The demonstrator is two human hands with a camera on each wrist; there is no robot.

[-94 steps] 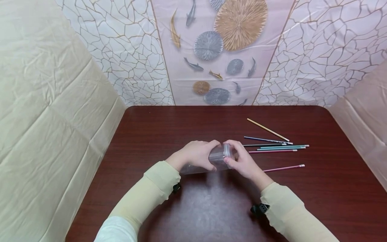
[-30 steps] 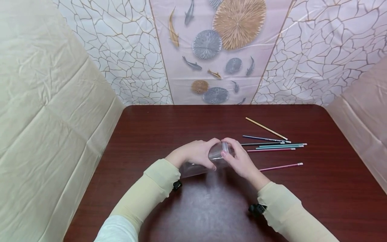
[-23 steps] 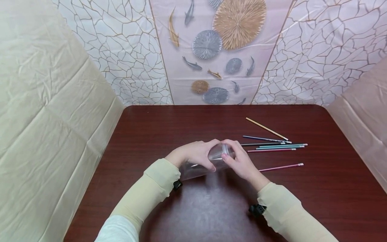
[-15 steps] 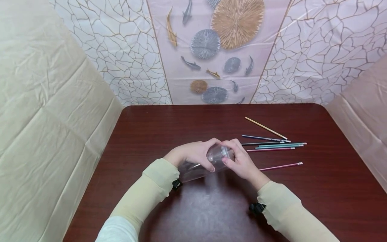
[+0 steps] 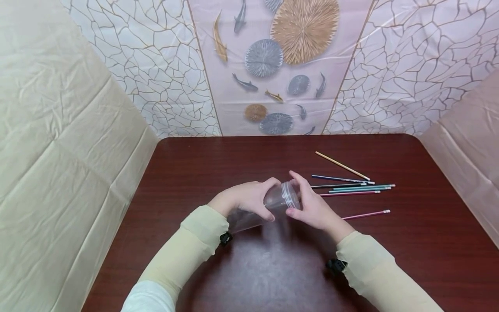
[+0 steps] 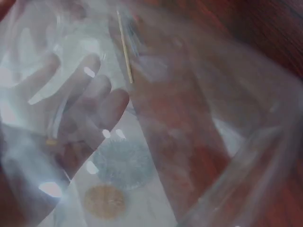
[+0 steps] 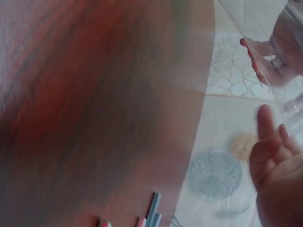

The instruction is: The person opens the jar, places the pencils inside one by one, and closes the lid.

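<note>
A clear plastic jar (image 5: 276, 200) lies tilted above the table, its ringed mouth end (image 5: 289, 195) pointing right and slightly up. My left hand (image 5: 247, 200) grips the jar's body from above, thumb on the near side. Around the ringed end my right hand (image 5: 313, 210) is spread, thumb low and index finger extended; whether it touches the jar is unclear. Through the plastic, the left wrist view shows the left hand's fingers (image 6: 90, 90). The right hand (image 7: 277, 179) is beside the jar's edge in the right wrist view. I cannot tell whether a clear lid is on.
Several pencils lie at the right: a yellow one (image 5: 343, 166), a blue one (image 5: 339, 178), teal ones (image 5: 362, 189) and a pink one (image 5: 366, 214) nearest the right forearm. The dark red table (image 5: 187, 164) meets a patterned cloth backdrop (image 5: 273, 86).
The jar's ringed end has tilted further. My right hand, which held that end earlier, has loosened and its index finger has straightened upward. My left hand keeps its hold.
</note>
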